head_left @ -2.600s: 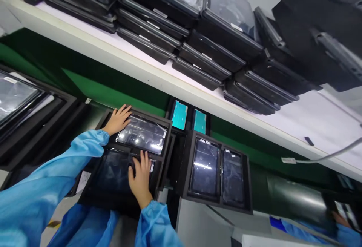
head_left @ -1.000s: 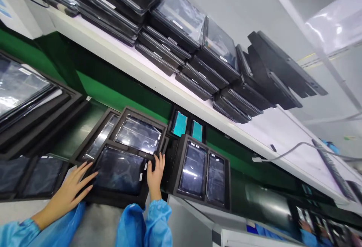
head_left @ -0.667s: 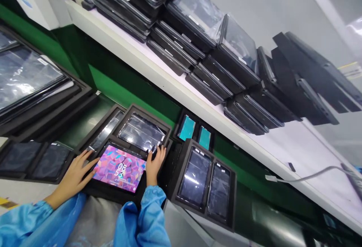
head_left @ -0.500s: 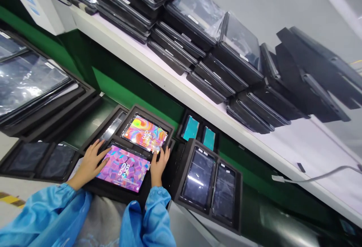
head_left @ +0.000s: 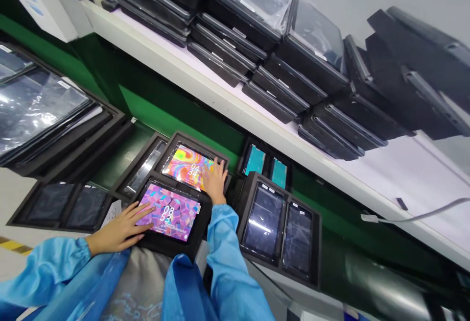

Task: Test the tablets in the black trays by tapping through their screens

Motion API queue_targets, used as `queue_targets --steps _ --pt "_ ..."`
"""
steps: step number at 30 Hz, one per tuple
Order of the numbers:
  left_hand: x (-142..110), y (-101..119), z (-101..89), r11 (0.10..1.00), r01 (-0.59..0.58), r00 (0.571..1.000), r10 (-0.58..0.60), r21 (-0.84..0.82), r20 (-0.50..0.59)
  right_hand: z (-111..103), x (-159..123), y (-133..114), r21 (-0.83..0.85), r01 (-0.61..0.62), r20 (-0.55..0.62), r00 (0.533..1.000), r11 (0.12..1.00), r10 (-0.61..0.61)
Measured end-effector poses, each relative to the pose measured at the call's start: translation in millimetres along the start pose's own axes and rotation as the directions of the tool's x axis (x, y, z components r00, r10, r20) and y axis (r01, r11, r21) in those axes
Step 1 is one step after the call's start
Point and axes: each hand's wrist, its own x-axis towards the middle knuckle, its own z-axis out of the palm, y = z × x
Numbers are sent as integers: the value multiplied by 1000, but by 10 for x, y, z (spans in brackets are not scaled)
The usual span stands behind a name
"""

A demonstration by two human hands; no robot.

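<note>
This is an electronics factory line handling tablet computers. A blue cleanroom smock sleeve (head_left: 223,242) covers the worker's arm, and black foam trays (head_left: 243,228) hold tablets (head_left: 169,211) in rows, two lit. More tablets, some in plastic film, stand stacked along a white shelf (head_left: 176,78) above a green panel (head_left: 165,125). Yellow floor tape (head_left: 11,245) marks the floor.

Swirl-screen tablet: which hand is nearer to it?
Right. The right hand lies over the edge of the swirl-screen tablet; the left hand is farther off, touching the pink-screen tablet.
</note>
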Motion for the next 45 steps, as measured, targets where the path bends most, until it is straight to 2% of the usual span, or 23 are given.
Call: queue_targets --steps 3,5,7,8,9,10,12,13,14,15,18,21,24,29,37,45 --pt "85 -30 38 997 -74 994 76 -23 76 -135 231 65 17 -213 -91 973 977 214" --pt "208 -100 98 996 -84 992 86 -25 95 -147 201 30 83 -256 -149 952 963 266" --pt "334 -221 150 1000 9 999 -8 -9 50 -81 27 -56 150 -232 -192 947 961 258" --pt "378 -297 166 994 107 994 -107 -1 -12 -23 -97 -113 180 -211 -210 946 961 247" --pt "399 -375 176 972 235 966 -235 -8 -104 45 -234 -176 208 -188 -226 945 960 235" --pt "391 -448 182 927 373 904 -372 -39 -211 119 -373 -245 232 -162 -239 946 959 218" --pt "279 -552 201 807 568 727 -585 -163 -360 267 -630 -396 266 -95 -242 957 959 161" --pt "182 -571 224 755 610 659 -652 -241 -375 335 -734 -475 276 -56 -228 966 959 122" --pt "68 -565 258 717 624 627 -696 -309 -350 396 -816 -556 285 -17 -206 975 958 79" --pt "-55 -536 305 691 624 627 -721 -365 -295 450 -875 -637 293 16 -178 983 956 38" --pt "-373 -372 488 660 599 691 -712 -453 -123 554 -924 -850 306 68 -111 993 950 -35" --pt "-505 -224 642 657 579 722 -688 -483 -70 573 -844 -984 310 82 -93 994 947 -55" --pt "-488 -168 701 636 581 701 -708 -508 -86 547 -744 -1024 320 91 -102 993 943 -61" --pt "-420 -160 657 623 590 681 -726 -513 -98 544 -708 -972 345 96 -148 988 934 -47" --pt "-379 -119 702 581 631 620 -776 -514 -116 545 -699 -1031 283 83 -120 992 955 -50" --pt "-370 -108 671 566 616 626 -774 -549 -96 543 -392 -1222 277 43 -41 999 960 -33"
